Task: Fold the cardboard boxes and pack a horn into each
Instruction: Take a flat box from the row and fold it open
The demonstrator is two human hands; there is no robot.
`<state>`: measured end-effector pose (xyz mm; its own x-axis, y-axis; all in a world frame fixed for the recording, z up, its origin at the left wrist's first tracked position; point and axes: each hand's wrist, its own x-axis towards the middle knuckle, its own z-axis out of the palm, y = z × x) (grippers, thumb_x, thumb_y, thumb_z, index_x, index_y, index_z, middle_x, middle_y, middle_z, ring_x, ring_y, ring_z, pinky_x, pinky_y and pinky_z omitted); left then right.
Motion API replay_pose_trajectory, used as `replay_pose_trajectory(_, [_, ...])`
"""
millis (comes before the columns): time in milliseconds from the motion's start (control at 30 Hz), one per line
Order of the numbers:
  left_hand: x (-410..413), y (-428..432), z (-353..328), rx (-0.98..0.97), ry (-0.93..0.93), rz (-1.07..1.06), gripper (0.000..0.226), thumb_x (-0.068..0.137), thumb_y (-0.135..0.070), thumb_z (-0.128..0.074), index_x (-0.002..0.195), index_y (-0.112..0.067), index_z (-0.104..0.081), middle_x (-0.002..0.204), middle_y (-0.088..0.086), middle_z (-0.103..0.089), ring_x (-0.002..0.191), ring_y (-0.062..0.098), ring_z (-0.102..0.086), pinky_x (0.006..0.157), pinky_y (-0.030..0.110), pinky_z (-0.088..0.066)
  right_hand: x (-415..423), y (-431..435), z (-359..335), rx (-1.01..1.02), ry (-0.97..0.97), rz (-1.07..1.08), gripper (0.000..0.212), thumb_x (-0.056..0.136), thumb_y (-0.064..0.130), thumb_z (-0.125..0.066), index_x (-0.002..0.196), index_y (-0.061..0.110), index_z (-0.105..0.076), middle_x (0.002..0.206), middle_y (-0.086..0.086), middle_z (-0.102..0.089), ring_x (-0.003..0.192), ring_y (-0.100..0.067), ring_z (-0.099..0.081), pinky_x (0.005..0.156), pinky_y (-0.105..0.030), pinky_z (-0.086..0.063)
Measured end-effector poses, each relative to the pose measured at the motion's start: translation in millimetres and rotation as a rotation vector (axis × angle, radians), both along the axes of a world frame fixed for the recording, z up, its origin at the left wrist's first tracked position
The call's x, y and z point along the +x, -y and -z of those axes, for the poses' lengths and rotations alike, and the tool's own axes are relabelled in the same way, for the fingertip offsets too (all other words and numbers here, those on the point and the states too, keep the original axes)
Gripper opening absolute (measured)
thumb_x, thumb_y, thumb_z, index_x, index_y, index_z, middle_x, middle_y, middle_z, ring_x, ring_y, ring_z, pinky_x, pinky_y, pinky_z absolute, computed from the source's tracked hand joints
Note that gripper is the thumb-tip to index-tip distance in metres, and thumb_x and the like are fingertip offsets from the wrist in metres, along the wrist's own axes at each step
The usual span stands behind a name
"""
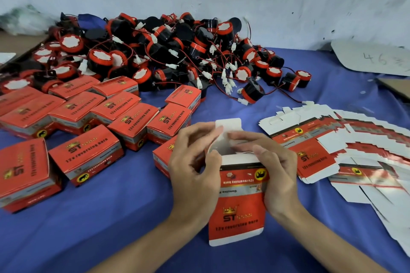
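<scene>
Grip on the half-formed box (241, 201) is two-handed. The left hand (195, 162) pinches one side flap at the open far end, and the right hand (275, 173) curls over the opposite flap, pressing it inward.

Both side flaps probably want to lie flat, walls held square, before the white tuck flap (228, 126) comes down, or its tab may crease.

The box's mouth looks dark, and I cannot tell whether a horn sits inside. To the left on the blue tabletop (111, 228) stand closed boxes (88, 117), contents hidden. To the right fan flat blanks (332, 150). Beyond lie heaped loose horns (166, 51).
</scene>
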<state>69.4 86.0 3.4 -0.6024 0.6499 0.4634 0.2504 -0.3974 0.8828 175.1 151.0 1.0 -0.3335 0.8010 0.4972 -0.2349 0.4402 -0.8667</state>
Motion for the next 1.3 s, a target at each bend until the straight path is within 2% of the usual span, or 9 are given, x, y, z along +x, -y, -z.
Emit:
replay_pose_trajectory(167, [1, -4, 0, -0.095, 0.180, 0.147, 0.029, 0.082, -0.035, -0.055, 0.090, -0.017, -0.077, 0.116, -0.018, -0.057, 0.109, 0.002, -0.057, 0.084, 0.019, -0.048, -1, -1, -4, 0.011, 0.095, 0.114, 0.030, 0.084, 0.030, -0.050, 0.073, 0.022, -0.076, 0.110, 0.013, -0.066, 0.106, -0.013, -0.062, 0.076, -0.015, -0.047])
replay_pose_trajectory(300, [2, -5, -3, -0.089, 0.150, 0.148, 0.019, 0.087, -0.027, -0.055, 0.087, -0.032, -0.073, 0.104, -0.011, -0.064, 0.091, 0.006, -0.065, 0.070, 0.019, -0.051, -2, 0, -5, -0.032, 0.009, 0.110, 0.011, 0.085, 0.018, -0.061, 0.082, 0.025, -0.068, 0.093, 0.011, -0.070, 0.086, -0.005, -0.066, 0.069, -0.015, -0.049])
replay_pose_trajectory(400, [1, -5, -3, -0.038, 0.207, 0.149, 0.005, 0.083, -0.021, -0.062, 0.086, -0.025, -0.060, 0.087, 0.001, -0.067, 0.078, 0.011, -0.065, 0.066, 0.020, -0.051, -3, 1, -6, -0.034, -0.042, 0.088, 0.012, 0.082, 0.023, -0.066, 0.086, 0.031, -0.059, 0.082, 0.006, -0.066, 0.075, -0.010, -0.064, 0.065, -0.021, -0.050])
replay_pose_trajectory(567, [2, -4, -1, -0.076, 0.118, 0.203, 0.026, 0.080, -0.038, -0.067, 0.071, -0.015, -0.057, 0.073, 0.001, -0.063, 0.069, 0.017, -0.063, 0.065, 0.029, -0.051, -3, 0, -6, -0.061, -0.050, 0.051, 0.015, 0.080, 0.009, -0.064, 0.069, 0.015, -0.055, 0.070, 0.005, -0.060, 0.066, -0.009, -0.058, 0.063, -0.020, -0.047])
replay_pose_trajectory(700, [2, -5, 7, -0.059, 0.122, 0.295, 0.017, 0.081, -0.024, -0.060, 0.080, -0.007, -0.060, 0.086, 0.002, -0.066, 0.079, 0.014, -0.065, 0.069, 0.020, -0.050, -1, -1, -4, -0.041, -0.094, 0.034, 0.013, 0.078, -0.003, -0.058, 0.074, 0.007, -0.051, 0.073, 0.001, -0.062, 0.072, -0.015, -0.067, 0.066, -0.022, -0.051])
replay_pose_trajectory(833, [0, -8, 8, 0.001, 0.097, 0.262, 0.023, 0.073, -0.028, -0.055, 0.067, -0.005, -0.057, 0.082, 0.002, -0.062, 0.081, 0.017, -0.063, 0.073, 0.022, -0.049, -2, -2, -2, 0.000, -0.073, 0.033, 0.014, 0.073, -0.009, -0.048, 0.073, 0.005, -0.050, 0.071, 0.000, -0.059, 0.070, -0.015, -0.060, 0.069, -0.022, -0.049])
replay_pose_trajectory(1100, [-1, -9, 9, 0.043, 0.145, 0.199, 0.045, 0.070, -0.031, -0.053, 0.051, 0.009, -0.050, 0.064, 0.019, -0.054, 0.069, 0.023, -0.064, 0.066, 0.034, -0.052, -2, -4, 1, 0.003, -0.076, -0.069, 0.035, 0.076, 0.025, -0.045, 0.047, 0.013, -0.062, 0.057, -0.010, -0.057, 0.060, -0.018, -0.056, 0.065, -0.021, -0.047])
replay_pose_trajectory(1233, [0, -8, 8, 0.039, 0.103, 0.206, 0.045, 0.071, -0.032, -0.051, 0.048, 0.007, -0.047, 0.059, 0.023, -0.049, 0.066, 0.042, -0.054, 0.063, 0.046, -0.046, -4, -4, 2, -0.045, -0.091, -0.095, 0.036, 0.081, 0.019, -0.049, 0.048, 0.027, -0.061, 0.052, -0.006, -0.052, 0.053, -0.012, -0.054, 0.062, -0.018, -0.048])
replay_pose_trajectory(1300, [-3, -6, 7, 0.055, -0.044, 0.254, 0.035, 0.073, -0.030, -0.049, 0.053, -0.001, -0.044, 0.058, 0.013, -0.050, 0.064, 0.038, -0.054, 0.062, 0.047, -0.043, -2, -5, 2, -0.003, -0.054, -0.075, 0.035, 0.085, 0.018, -0.046, 0.055, 0.028, -0.062, 0.052, 0.003, -0.054, 0.050, -0.008, -0.053, 0.059, -0.016, -0.046])
